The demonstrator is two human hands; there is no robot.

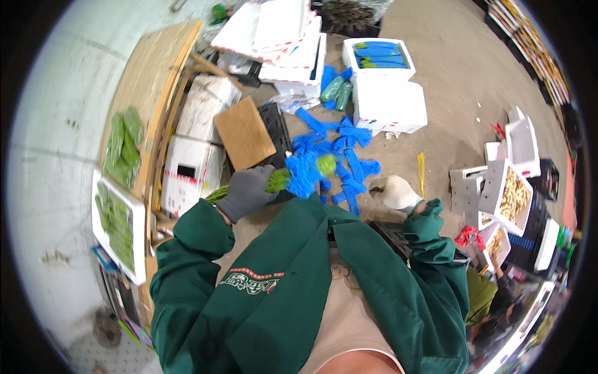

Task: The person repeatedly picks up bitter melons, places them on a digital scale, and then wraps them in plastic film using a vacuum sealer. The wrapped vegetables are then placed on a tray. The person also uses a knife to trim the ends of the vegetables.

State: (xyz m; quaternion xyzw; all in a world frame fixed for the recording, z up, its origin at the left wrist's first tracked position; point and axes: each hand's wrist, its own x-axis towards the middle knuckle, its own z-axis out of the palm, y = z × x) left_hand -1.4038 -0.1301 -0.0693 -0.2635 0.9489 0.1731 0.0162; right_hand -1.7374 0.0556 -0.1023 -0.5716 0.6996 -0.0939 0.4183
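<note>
My left hand (246, 190), in a grey glove, is closed around a bunch of long green stalks (278, 180), which look like asparagus. A blue foam net sleeve (302, 176) surrounds the bunch to the right of the hand, and a pale green end sticks out past it. Motion blurs that end. Off to the right, my right hand (396, 192) wears a white glove with a dark patch near the fingers. It is apart from the bunch, and its curled fingers are too unclear to tell whether they hold anything. Loose blue net sleeves (355, 135) lie scattered on the floor ahead.
A cardboard sheet (245, 133) rests on a black crate (275, 124) ahead. White foam boxes (390, 105) stand beyond, one holding sleeved bunches (380, 53). Left is a wooden table (152, 61) with bagged greens (124, 145). Foam boxes of yellowish produce (515, 194) and a person (502, 294) are right.
</note>
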